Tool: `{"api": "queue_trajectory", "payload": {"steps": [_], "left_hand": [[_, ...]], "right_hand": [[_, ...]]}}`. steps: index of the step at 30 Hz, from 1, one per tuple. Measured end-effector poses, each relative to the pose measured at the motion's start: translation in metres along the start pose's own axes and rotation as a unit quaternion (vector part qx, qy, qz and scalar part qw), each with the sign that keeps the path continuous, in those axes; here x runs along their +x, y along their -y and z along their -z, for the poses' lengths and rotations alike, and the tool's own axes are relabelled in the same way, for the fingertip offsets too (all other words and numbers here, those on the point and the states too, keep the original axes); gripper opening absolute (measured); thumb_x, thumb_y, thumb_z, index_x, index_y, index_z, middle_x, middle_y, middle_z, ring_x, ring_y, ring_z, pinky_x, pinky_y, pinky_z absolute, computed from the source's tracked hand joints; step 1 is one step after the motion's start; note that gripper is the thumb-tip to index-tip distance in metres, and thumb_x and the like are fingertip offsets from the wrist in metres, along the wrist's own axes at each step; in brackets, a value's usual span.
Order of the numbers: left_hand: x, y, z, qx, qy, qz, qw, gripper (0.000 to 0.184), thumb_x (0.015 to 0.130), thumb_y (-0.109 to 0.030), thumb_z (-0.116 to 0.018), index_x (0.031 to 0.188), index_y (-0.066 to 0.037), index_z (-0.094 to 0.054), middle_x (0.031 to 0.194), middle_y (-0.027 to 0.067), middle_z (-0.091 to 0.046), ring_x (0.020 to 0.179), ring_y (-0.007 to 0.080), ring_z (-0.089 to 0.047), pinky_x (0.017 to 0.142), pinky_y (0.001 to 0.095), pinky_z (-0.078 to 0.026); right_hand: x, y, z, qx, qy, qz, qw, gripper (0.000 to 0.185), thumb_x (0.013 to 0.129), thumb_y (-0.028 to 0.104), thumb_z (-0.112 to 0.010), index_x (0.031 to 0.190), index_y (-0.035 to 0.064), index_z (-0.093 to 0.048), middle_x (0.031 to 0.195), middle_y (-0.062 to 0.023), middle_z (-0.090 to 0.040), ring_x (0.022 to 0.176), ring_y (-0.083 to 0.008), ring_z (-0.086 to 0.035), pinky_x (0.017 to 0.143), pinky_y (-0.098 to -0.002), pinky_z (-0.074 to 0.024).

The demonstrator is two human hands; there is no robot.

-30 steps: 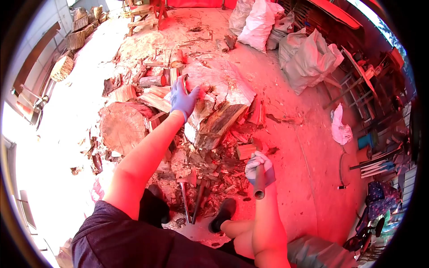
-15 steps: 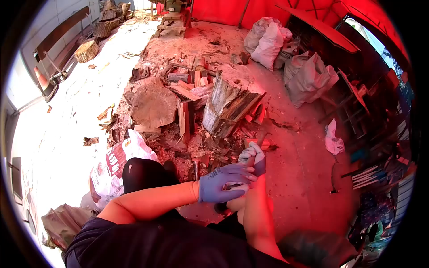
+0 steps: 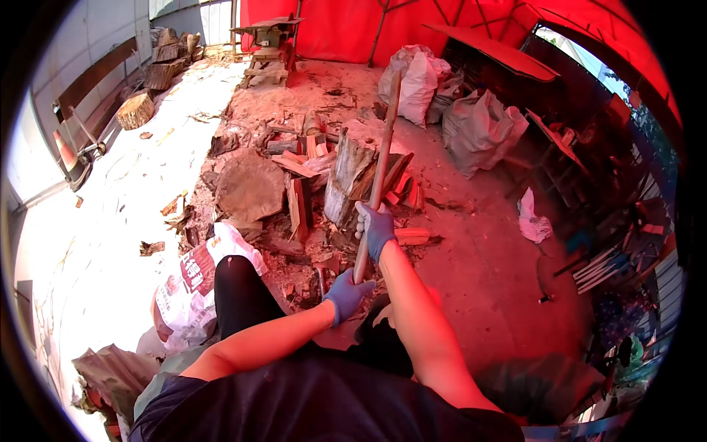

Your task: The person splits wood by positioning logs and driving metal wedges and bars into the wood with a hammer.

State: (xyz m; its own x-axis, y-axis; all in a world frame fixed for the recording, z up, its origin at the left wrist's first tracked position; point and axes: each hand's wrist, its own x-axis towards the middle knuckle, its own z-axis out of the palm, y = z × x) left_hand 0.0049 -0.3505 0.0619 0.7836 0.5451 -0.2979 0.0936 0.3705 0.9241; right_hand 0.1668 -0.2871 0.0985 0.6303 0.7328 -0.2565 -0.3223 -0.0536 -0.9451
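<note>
Both my hands wear blue-and-grey work gloves and grip one long wooden handle [image 3: 384, 151]. My left hand [image 3: 347, 296] is wrapped round its lower end, close to my body. Farther up the shaft, my right hand [image 3: 375, 227] is closed round it. The handle slants up and away from me, and I cannot make out any tool head at its far end. Behind it stands a thick, rough split log [image 3: 350, 177], partly covered by the shaft. A wide round chopping block [image 3: 250, 186] lies to the left of that log.
Split firewood [image 3: 298, 206] and bark chips litter the ground ahead. A printed white sack [image 3: 202, 276] lies by my left knee. Full pale sacks [image 3: 482, 132] stand at the right. A cut log [image 3: 135, 112] and a traffic cone [image 3: 66, 153] are at the far left.
My hands have moved apart along the handle, the right one forward and left, the left one slightly down. The handle now rises up and away. The view has shifted a little.
</note>
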Motion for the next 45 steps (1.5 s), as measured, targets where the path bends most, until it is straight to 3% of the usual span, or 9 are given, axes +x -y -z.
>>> {"api": "queue_trajectory", "payload": {"steps": [8, 14, 15, 27, 34, 35, 37, 41, 45], "left_hand": [[0.045, 0.032, 0.022, -0.095, -0.055, 0.104, 0.988, 0.033, 0.089, -0.029, -0.071, 0.098, -0.003, -0.055, 0.068, 0.0067, -0.055, 0.047, 0.017, -0.05, 0.044, 0.0346, -0.041], [0.037, 0.068, 0.019, 0.28, -0.22, -0.04, 0.934, 0.036, 0.088, -0.031, -0.071, 0.102, -0.001, -0.057, 0.078, 0.0099, -0.064, 0.069, 0.0209, -0.062, 0.066, 0.0369, -0.051], [0.038, 0.077, 0.026, 0.261, -0.189, 0.008, 0.947, 0.046, 0.087, -0.04, -0.069, 0.107, -0.001, -0.055, 0.094, 0.025, -0.067, 0.092, 0.0412, -0.066, 0.078, 0.0464, -0.05], [0.04, 0.01, 0.019, -0.185, -0.001, 0.123, 0.975, 0.024, 0.091, -0.022, -0.07, 0.09, -0.01, -0.05, 0.063, 0.0022, -0.051, 0.047, 0.0124, -0.048, 0.039, 0.0303, -0.039], [0.026, 0.142, 0.05, 0.208, -0.153, -0.059, 0.964, 0.05, 0.087, -0.041, -0.069, 0.115, -0.001, -0.057, 0.098, 0.0247, -0.068, 0.098, 0.0412, -0.067, 0.083, 0.0447, -0.051], [0.012, 0.135, 0.055, 0.195, -0.141, -0.061, 0.969, 0.051, 0.087, -0.039, -0.07, 0.117, 0.0, -0.058, 0.101, 0.0206, -0.069, 0.098, 0.0317, -0.066, 0.084, 0.0407, -0.051], [0.02, 0.112, 0.066, 0.231, -0.142, -0.104, 0.957, 0.048, 0.087, -0.041, -0.07, 0.114, -0.004, -0.058, 0.095, 0.0226, -0.069, 0.093, 0.0365, -0.069, 0.08, 0.0432, -0.052], [0.073, -0.115, 0.047, 0.154, 0.054, -0.292, 0.942, 0.025, 0.089, -0.025, -0.072, 0.099, -0.004, -0.063, 0.082, 0.0019, -0.066, 0.071, 0.0078, -0.058, 0.066, 0.0274, -0.05], [0.033, -0.39, -0.014, 0.221, 0.109, -0.464, 0.851, 0.033, 0.08, -0.031, -0.075, 0.099, -0.004, -0.066, 0.079, 0.0064, -0.067, 0.068, 0.0139, -0.063, 0.063, 0.0306, -0.051]], "right_hand": [[0.069, -0.057, -0.009, -0.055, 0.014, -0.089, 0.994, 0.023, 0.088, 0.02, -0.072, 0.084, 0.0103, -0.051, 0.06, 0.0004, -0.049, 0.045, -0.0136, -0.048, 0.042, -0.0332, -0.0429], [0.052, -0.078, 0.003, 0.056, 0.062, -0.173, 0.981, 0.024, 0.09, 0.026, -0.072, 0.089, 0.0169, -0.051, 0.059, 0.0052, -0.043, 0.045, -0.0108, -0.042, 0.043, -0.03, -0.0394], [0.043, -0.086, 0.001, 0.048, 0.054, -0.16, 0.985, 0.024, 0.09, 0.026, -0.073, 0.09, 0.0159, -0.051, 0.06, 0.0042, -0.044, 0.045, -0.0116, -0.043, 0.042, -0.0302, -0.0394], [0.059, -0.042, -0.015, -0.042, 0.035, -0.155, 0.986, 0.032, 0.088, 0.032, -0.075, 0.084, 0.0139, -0.049, 0.061, 0.0019, -0.046, 0.043, -0.0144, -0.045, 0.04, -0.0344, -0.0411], [0.005, -0.098, -0.014, 0.036, 0.042, -0.168, 0.984, 0.026, 0.092, 0.032, -0.071, 0.086, 0.0164, -0.051, 0.059, 0.0026, -0.044, 0.043, -0.0141, -0.042, 0.043, -0.0342, -0.0394], [-0.002, -0.095, -0.014, 0.032, 0.04, -0.17, 0.984, 0.026, 0.092, 0.032, -0.071, 0.086, 0.0164, -0.051, 0.059, 0.0026, -0.044, 0.043, -0.0141, -0.042, 0.043, -0.0342, -0.0394], [-0.007, -0.082, -0.017, 0.148, 0.1, -0.111, 0.978, 0.027, 0.093, 0.033, -0.069, 0.083, 0.0166, -0.051, 0.055, 0.0025, -0.041, 0.041, -0.0148, -0.04, 0.041, -0.034, -0.0372], [-0.043, 0.157, -0.065, 0.052, 0.107, 0.246, 0.962, 0.027, 0.095, 0.034, -0.065, 0.1, 0.0081, -0.062, 0.058, 0.0007, -0.039, 0.043, -0.0132, -0.039, 0.044, -0.0321, -0.0374], [-0.098, 0.383, -0.109, -0.106, 0.009, 0.631, 0.769, 0.025, 0.095, 0.029, -0.06, 0.096, 0.0039, -0.06, 0.064, -0.0017, -0.045, 0.052, -0.0138, -0.048, 0.05, -0.0317, -0.044]]}}
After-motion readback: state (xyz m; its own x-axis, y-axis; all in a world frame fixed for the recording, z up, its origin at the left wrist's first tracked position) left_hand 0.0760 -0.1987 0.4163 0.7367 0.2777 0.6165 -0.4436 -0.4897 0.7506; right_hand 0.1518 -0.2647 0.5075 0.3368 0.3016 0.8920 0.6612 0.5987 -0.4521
